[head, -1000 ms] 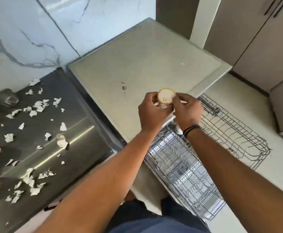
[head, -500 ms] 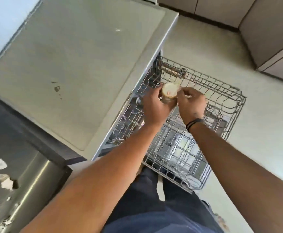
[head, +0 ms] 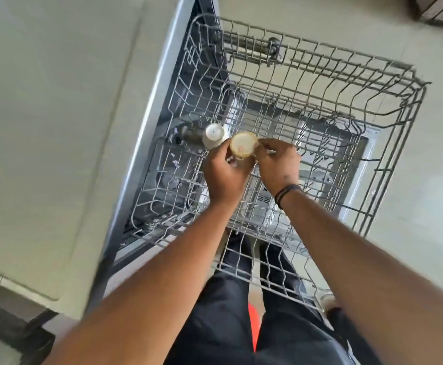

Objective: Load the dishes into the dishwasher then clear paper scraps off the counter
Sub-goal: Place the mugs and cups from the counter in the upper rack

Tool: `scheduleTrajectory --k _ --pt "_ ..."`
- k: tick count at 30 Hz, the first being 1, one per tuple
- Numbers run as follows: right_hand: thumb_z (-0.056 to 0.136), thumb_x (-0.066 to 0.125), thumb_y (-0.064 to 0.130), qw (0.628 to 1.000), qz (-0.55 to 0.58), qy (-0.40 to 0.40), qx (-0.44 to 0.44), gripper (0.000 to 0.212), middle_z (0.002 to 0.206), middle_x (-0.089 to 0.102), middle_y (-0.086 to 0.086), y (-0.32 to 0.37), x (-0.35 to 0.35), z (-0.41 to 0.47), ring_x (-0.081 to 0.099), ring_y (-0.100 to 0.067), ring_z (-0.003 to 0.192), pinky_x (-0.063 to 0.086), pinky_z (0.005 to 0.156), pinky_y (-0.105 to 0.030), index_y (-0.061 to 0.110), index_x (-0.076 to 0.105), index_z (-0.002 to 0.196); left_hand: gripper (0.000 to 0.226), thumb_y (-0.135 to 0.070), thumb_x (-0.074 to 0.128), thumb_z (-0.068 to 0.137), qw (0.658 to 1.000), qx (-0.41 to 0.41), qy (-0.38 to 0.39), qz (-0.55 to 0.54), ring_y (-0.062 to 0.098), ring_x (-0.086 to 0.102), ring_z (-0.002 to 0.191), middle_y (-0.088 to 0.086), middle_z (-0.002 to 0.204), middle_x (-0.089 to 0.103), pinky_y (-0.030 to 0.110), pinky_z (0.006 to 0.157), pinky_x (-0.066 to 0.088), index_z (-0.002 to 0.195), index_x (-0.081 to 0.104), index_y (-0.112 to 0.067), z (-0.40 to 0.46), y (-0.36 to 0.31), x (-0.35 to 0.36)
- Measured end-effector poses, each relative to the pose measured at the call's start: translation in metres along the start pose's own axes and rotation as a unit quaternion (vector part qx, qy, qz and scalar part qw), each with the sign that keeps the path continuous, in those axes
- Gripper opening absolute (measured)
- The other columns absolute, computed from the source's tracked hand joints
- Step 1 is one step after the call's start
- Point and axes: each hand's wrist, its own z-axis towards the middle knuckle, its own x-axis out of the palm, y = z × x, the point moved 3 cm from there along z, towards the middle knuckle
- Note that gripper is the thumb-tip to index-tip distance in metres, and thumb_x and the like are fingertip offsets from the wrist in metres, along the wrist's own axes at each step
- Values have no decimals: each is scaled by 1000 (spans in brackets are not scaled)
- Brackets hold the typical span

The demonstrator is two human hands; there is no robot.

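A small cream cup [head: 243, 144] is turned bottom up over the pulled-out wire dishwasher rack [head: 373, 83]. My left hand [head: 224, 177] grips it from the left and my right hand [head: 278, 164] pinches it from the right. Just left of it, a white cup [head: 213, 134] sits upside down in the rack. The held cup's lower part is hidden behind my fingers.
The beige dishwasher top [head: 57, 127] fills the left side, its metal front edge [head: 146, 133] running along the rack. A lower rack [head: 268, 275] sticks out beneath, above my dark trousers. Pale floor [head: 431, 180] lies to the right. A dark counter corner [head: 9, 325] shows at bottom left.
My view has swung down and right from the scrap-strewn counter to the rack. Both hands carried the cream cup out over the rack, beside the white cup.
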Motion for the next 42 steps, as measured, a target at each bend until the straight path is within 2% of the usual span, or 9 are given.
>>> scheduleTrajectory --k 6,10,17,22,28,33,37,40,42 --pt "94 61 25 1000 3 -25 16 23 107 75 3 -18 16 14 63 -5 87 42 63 0 17 76 109 44 -17 88 77 1000 -8 3 1 -20 57 82 -15 99 64 2 71 45 116 71 -6 6 19 22" --pt "93 61 23 999 0 -38 19 22 106 75 3 -23 20 19 58 -4 83 32 54 4 18 77 108 42 -17 88 77 1000 -3 0 8 -2 62 84 -12 102 68 4 73 45 115 73 -7 11 28 31" --pt "92 62 21 999 15 -37 30 23 103 76 1 -30 33 24 60 -4 79 34 54 5 16 77 109 46 -23 88 76 1000 -20 0 19 14 68 94 1 106 72 30 79 58 118 72 -11 18 45 36" --pt "95 58 17 998 26 -40 34 26 109 74 0 -32 35 25 64 -5 83 38 56 6 14 74 115 50 -19 90 72 998 -46 -2 30 15 64 90 3 105 68 7 73 44 117 69 -8 17 44 38" --pt "99 56 18 996 63 -42 37 29 113 72 1 -38 38 19 52 27 65 36 55 5 13 70 123 52 -16 89 73 998 -60 -7 27 15 65 95 2 110 66 11 75 47 119 66 -10 15 45 40" --pt "100 54 28 997 56 -43 44 29 115 72 7 -37 41 19 58 1 87 34 64 4 22 70 124 55 -22 91 73 997 -73 -17 14 15 68 100 4 113 71 27 80 57 121 66 -9 16 46 41" --pt "101 54 26 998 29 -37 31 27 115 72 4 -33 38 26 60 -4 90 36 64 2 19 70 121 51 -21 89 75 998 -53 -35 19 16 70 98 5 108 74 31 80 58 119 67 -6 14 45 43" --pt "100 54 25 998 42 -30 37 26 113 73 1 -33 38 28 66 -15 101 54 84 -24 17 69 120 51 -19 88 76 998 -51 -35 15 17 70 99 5 110 73 34 81 58 120 66 -6 12 46 44" --pt "100 54 28 998 37 -24 41 28 114 72 -1 -33 38 28 66 -18 104 53 86 -27 15 67 123 52 -17 88 76 998 -53 -30 11 17 69 99 6 111 73 33 81 58 121 65 -5 10 46 45"
